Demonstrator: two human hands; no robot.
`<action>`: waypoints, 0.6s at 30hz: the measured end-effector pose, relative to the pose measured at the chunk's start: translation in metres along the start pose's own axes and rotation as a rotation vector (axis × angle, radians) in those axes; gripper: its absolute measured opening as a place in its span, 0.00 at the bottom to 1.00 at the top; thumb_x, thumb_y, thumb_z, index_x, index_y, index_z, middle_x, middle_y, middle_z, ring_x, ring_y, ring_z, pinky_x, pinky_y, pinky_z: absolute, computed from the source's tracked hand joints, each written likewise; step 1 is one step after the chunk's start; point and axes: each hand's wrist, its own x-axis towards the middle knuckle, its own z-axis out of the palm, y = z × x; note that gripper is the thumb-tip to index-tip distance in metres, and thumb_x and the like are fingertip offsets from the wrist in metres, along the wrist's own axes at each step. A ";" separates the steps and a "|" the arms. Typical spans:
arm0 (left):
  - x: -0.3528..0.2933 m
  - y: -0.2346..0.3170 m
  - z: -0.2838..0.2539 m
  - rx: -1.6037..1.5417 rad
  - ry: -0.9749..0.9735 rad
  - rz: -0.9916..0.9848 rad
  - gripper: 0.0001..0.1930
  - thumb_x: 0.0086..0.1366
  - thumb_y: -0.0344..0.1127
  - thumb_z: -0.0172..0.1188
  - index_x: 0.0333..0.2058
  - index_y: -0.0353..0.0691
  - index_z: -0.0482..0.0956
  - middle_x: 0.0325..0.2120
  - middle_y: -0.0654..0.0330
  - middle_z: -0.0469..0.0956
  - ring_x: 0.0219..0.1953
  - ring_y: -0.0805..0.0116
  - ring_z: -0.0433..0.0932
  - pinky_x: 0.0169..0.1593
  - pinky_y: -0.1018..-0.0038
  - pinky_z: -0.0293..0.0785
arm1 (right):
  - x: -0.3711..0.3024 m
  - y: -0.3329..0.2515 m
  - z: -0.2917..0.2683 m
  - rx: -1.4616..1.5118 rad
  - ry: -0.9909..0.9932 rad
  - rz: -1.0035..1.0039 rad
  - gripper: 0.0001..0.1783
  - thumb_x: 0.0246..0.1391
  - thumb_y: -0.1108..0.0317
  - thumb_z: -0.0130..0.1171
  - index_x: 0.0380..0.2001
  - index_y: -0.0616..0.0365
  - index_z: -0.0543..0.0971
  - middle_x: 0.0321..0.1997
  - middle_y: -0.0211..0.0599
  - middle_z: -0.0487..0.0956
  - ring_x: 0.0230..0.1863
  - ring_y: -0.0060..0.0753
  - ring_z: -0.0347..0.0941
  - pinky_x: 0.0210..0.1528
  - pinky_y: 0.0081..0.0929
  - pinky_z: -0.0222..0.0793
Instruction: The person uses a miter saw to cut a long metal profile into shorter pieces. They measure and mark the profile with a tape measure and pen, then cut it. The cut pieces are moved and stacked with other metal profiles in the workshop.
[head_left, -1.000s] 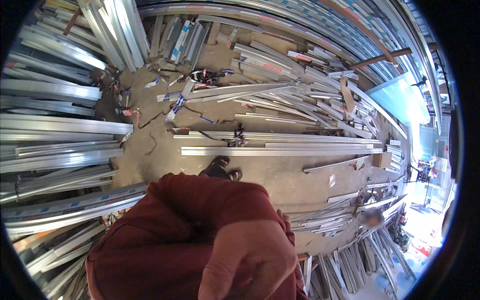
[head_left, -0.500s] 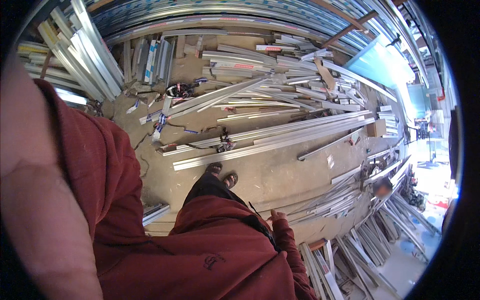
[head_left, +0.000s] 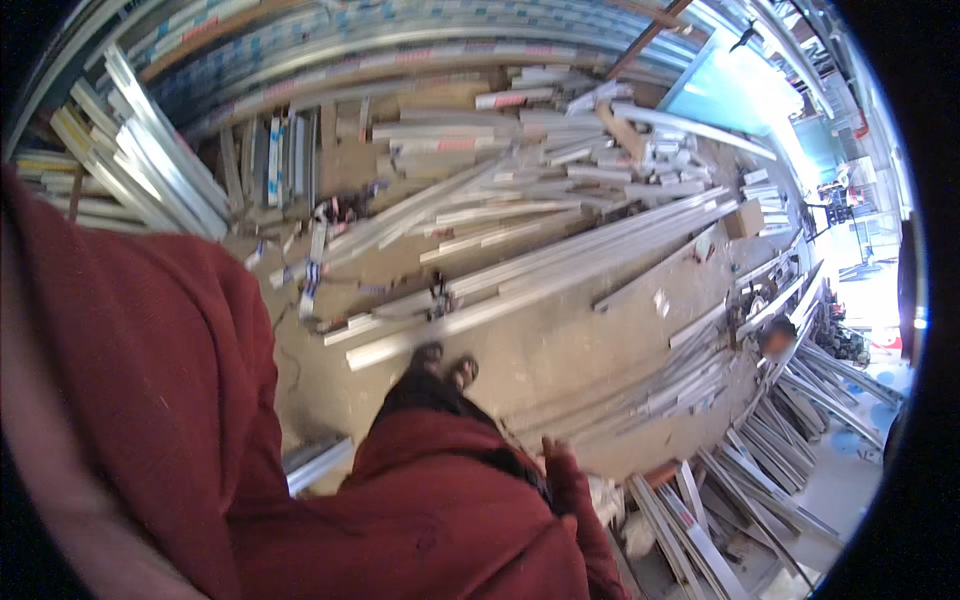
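Observation:
My right hand (head_left: 557,450) hangs beside my waist, next to the dark waistband. It is smeared by motion, and nothing can be made out in its fingers. My left arm, in a red sleeve (head_left: 150,350), fills the left edge; its hand is outside the picture. In front of my feet (head_left: 445,370) a long silvery metal profile (head_left: 480,316) lies across the floor, with more long profiles just behind it. Neither arm touches these bars.
Many shorter metal profiles (head_left: 480,225) lie heaped beyond. Tall bars (head_left: 165,160) lean at the left. Bar stacks (head_left: 690,530) stand at lower right, near a blurred dark round shape (head_left: 778,338). A small cardboard box (head_left: 744,219) sits at right; loose straps (head_left: 310,290) lie on the floor.
The whole view has tilted and blurred. Less bare skin of my left arm shows at the left edge. My right hand stays beside my waist, slightly lower in the picture.

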 end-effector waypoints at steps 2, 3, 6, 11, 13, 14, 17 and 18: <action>-0.008 -0.011 0.014 -0.036 -0.011 -0.021 0.27 0.62 0.49 0.62 0.48 0.31 0.71 0.44 0.49 0.69 0.47 0.56 0.69 0.48 0.64 0.63 | 0.000 -0.023 -0.035 0.244 -0.336 0.080 0.29 0.48 0.63 0.58 0.54 0.62 0.69 0.43 0.44 0.76 0.46 0.46 0.72 0.43 0.45 0.67; -0.017 -0.015 0.016 -0.069 0.004 -0.044 0.27 0.62 0.49 0.62 0.48 0.31 0.71 0.44 0.49 0.69 0.47 0.56 0.68 0.48 0.64 0.63 | -0.015 -0.021 -0.016 0.161 -0.371 0.131 0.33 0.50 0.62 0.57 0.58 0.62 0.65 0.49 0.47 0.74 0.50 0.47 0.71 0.49 0.46 0.66; -0.019 -0.006 0.015 -0.141 0.019 -0.066 0.27 0.61 0.48 0.63 0.49 0.31 0.70 0.45 0.49 0.69 0.48 0.55 0.68 0.49 0.64 0.63 | -0.020 0.002 0.051 0.113 -0.430 0.291 0.41 0.54 0.58 0.56 0.68 0.62 0.56 0.59 0.52 0.71 0.58 0.49 0.68 0.60 0.49 0.64; -0.021 -0.009 0.013 -0.209 0.098 -0.163 0.27 0.61 0.48 0.63 0.50 0.31 0.70 0.47 0.48 0.69 0.50 0.55 0.68 0.51 0.63 0.63 | 0.089 0.075 -0.061 0.687 -0.361 0.699 0.43 0.53 0.58 0.57 0.68 0.62 0.56 0.59 0.53 0.71 0.59 0.51 0.67 0.61 0.50 0.63; -0.015 -0.009 0.014 -0.222 0.102 -0.181 0.28 0.61 0.48 0.63 0.50 0.31 0.70 0.47 0.48 0.69 0.50 0.55 0.68 0.51 0.63 0.63 | 0.108 0.081 -0.094 0.800 -0.314 0.764 0.43 0.52 0.58 0.57 0.68 0.62 0.56 0.59 0.54 0.71 0.59 0.51 0.67 0.61 0.50 0.63; -0.011 -0.007 0.012 -0.216 0.099 -0.188 0.28 0.61 0.47 0.64 0.50 0.31 0.70 0.47 0.48 0.69 0.51 0.55 0.68 0.51 0.63 0.63 | 0.118 0.080 -0.105 0.835 -0.285 0.768 0.43 0.52 0.58 0.57 0.68 0.62 0.56 0.59 0.54 0.71 0.59 0.51 0.67 0.62 0.50 0.62; 0.000 -0.007 0.017 -0.219 0.074 -0.173 0.28 0.61 0.47 0.64 0.51 0.31 0.70 0.48 0.48 0.69 0.52 0.55 0.67 0.52 0.63 0.62 | 0.124 0.065 -0.125 0.903 -0.214 0.795 0.44 0.52 0.57 0.58 0.68 0.62 0.55 0.59 0.55 0.70 0.60 0.52 0.67 0.62 0.50 0.62; -0.002 -0.008 0.012 -0.200 0.072 -0.184 0.28 0.61 0.47 0.64 0.51 0.31 0.69 0.49 0.48 0.69 0.52 0.55 0.67 0.53 0.62 0.62 | 0.135 0.067 -0.123 0.910 -0.210 0.788 0.44 0.51 0.57 0.58 0.69 0.62 0.55 0.59 0.55 0.70 0.60 0.53 0.67 0.62 0.50 0.62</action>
